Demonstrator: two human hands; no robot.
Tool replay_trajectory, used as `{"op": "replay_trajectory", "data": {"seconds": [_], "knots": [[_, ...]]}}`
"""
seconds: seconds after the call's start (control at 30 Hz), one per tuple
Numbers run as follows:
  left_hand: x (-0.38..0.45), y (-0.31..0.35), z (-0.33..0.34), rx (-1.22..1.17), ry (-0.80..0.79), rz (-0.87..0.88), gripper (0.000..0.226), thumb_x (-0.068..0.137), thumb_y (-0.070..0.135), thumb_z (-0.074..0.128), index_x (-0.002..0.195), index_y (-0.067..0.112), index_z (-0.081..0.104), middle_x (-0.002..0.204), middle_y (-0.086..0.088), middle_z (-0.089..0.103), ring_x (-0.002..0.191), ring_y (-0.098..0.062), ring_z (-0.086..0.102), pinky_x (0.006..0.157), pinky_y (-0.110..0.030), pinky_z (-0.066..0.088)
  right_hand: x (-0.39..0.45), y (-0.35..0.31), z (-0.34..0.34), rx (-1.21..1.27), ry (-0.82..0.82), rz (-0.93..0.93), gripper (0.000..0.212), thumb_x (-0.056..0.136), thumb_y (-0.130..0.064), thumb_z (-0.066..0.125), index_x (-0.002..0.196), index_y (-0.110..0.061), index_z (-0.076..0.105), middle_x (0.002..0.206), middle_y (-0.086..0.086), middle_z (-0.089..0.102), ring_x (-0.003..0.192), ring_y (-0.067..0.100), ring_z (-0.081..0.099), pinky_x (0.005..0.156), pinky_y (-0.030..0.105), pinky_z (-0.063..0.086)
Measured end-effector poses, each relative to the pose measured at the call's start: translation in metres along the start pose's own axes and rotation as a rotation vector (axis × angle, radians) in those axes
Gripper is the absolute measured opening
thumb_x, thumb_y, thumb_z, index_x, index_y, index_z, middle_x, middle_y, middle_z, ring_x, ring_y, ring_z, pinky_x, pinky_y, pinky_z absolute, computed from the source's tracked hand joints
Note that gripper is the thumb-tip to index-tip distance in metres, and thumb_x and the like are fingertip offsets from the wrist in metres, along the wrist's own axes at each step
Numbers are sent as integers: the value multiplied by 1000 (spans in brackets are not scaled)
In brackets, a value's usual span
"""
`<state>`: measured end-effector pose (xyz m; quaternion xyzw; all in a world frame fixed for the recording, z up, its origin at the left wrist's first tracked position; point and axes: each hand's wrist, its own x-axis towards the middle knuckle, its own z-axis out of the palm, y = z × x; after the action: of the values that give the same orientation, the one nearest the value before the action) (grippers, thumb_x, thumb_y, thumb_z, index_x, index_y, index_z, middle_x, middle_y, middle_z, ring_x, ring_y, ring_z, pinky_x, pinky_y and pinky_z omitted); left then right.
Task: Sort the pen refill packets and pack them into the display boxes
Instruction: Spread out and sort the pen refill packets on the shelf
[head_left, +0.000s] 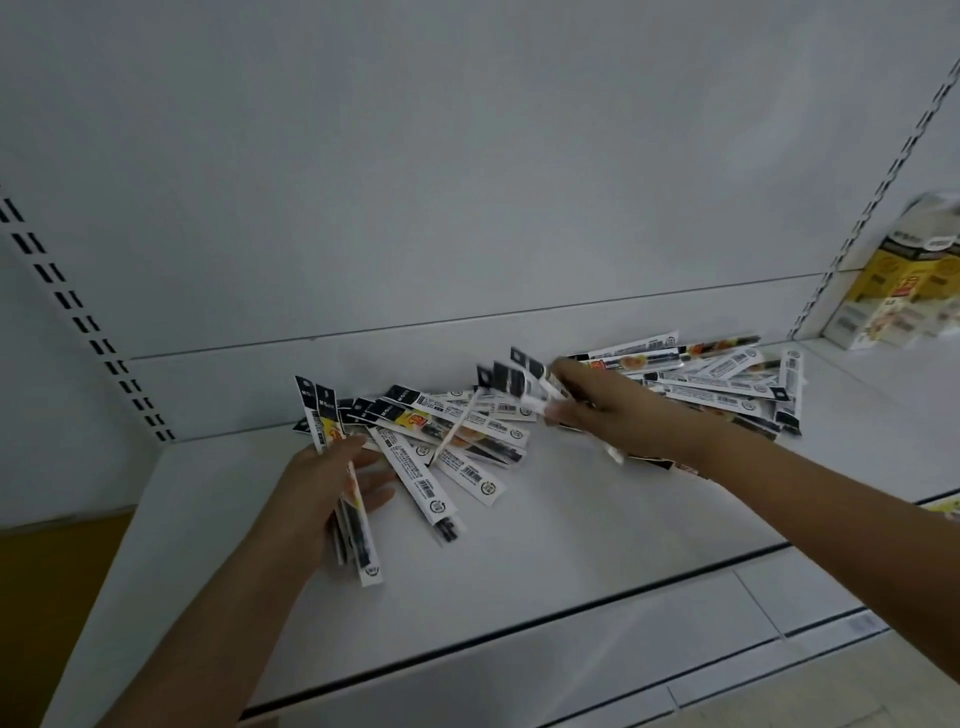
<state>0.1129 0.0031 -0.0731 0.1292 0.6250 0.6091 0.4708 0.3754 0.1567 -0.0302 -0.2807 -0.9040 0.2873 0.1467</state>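
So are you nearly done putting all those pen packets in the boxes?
Not nearly. Nothing looks packed yet. The left hand holds a small bundle of long white-and-black refill packets, and the right hand is picking up a few more. Lots still lie scattered on the white shelf. The yellow-and-white display box stands far right, too blurred to see inside.

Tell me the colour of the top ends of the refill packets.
Black, on the refill packets; head view.

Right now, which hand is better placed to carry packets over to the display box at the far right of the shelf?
Right hand: it grips a few packets and is nearer the display box. The left hand holds its bundle at the opposite end.
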Motion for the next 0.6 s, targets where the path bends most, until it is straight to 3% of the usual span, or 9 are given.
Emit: {"op": "replay_trajectory", "data": {"seconds": [0.1, 0.17, 0.23, 0.3, 0.33, 0.43, 0.5, 0.6], "knots": [[-4, 1, 2, -21, -5, 2, 29, 97, 12, 59, 117, -9, 57, 109, -29, 66, 78, -32, 69, 62, -39, 60, 27, -18, 14, 101, 127, 27, 4, 101, -32, 49, 104, -30, 49, 77, -10, 60, 65, 11, 55, 57, 21, 42], [-6, 1, 4, -15, -21, 6, 29, 98, 13, 57, 118, -8, 57, 103, -26, 68, 77, -31, 68, 61, -37, 61, 53, -33, 30, 75, 103, 47, 24, 101, -34, 47, 121, -23, 50, 91, -3, 64, 68, 12, 59, 57, 22, 49], [-6, 1, 6, 9, -17, 10, 29, 99, 13, 56, 120, -7, 57, 103, -24, 68, 84, -32, 69, 62, -36, 62, 72, -41, 43, -26, -2, 79, 49, 98, -44, 48, 138, -15, 45, 123, 8, 60, 99, 19, 63, 81, 31, 56], [-4, 1, 6, 40, 14, 31, 29, 99, 14, 56, 122, -3, 56, 111, -24, 65, 97, -33, 67, 61, -36, 62, 73, -34, 40, -171, -41, 110, 64, 96, -51, 49, 148, -16, 35, 148, 7, 41, 130, 22, 45, 108, 41, 41], [-2, 0, 5, 54, 35, 44, 29, 99, 15, 56, 123, -1, 55, 114, -22, 63, 99, -32, 66, 59, -34, 62, 66, -28, 32, -216, -27, 108, 63, 95, -49, 51, 148, -17, 36, 149, 5, 40, 132, 21, 43, 110, 41, 38], [0, -3, 8, 133, 38, 100, 22, 100, 16, 56, 118, 4, 59, 106, -17, 67, 82, -23, 67, 50, -27, 58, 32, -2, 1, -267, 53, 138, 38, 94, -40, 60, 126, -20, 59, 119, -1, 59, 101, 13, 60, 87, 30, 49], [2, -6, 11, 216, 48, 138, 19, 100, 15, 55, 116, 5, 60, 101, -16, 68, 76, -19, 65, 46, -25, 53, 11, 2, -4, -332, 110, 200, 21, 92, -40, 62, 102, -22, 67, 87, -9, 62, 76, 10, 58, 67, 27, 43], [6, -10, 19, 335, 72, 188, 17, 99, 15, 54, 114, 7, 59, 85, -13, 67, 66, -18, 59, 51, -27, 45, 2, -24, 28, -403, 165, 299, 34, 87, -57, 59, 81, -25, 67, 70, -11, 61, 67, 9, 57, 58, 25, 40]]}}
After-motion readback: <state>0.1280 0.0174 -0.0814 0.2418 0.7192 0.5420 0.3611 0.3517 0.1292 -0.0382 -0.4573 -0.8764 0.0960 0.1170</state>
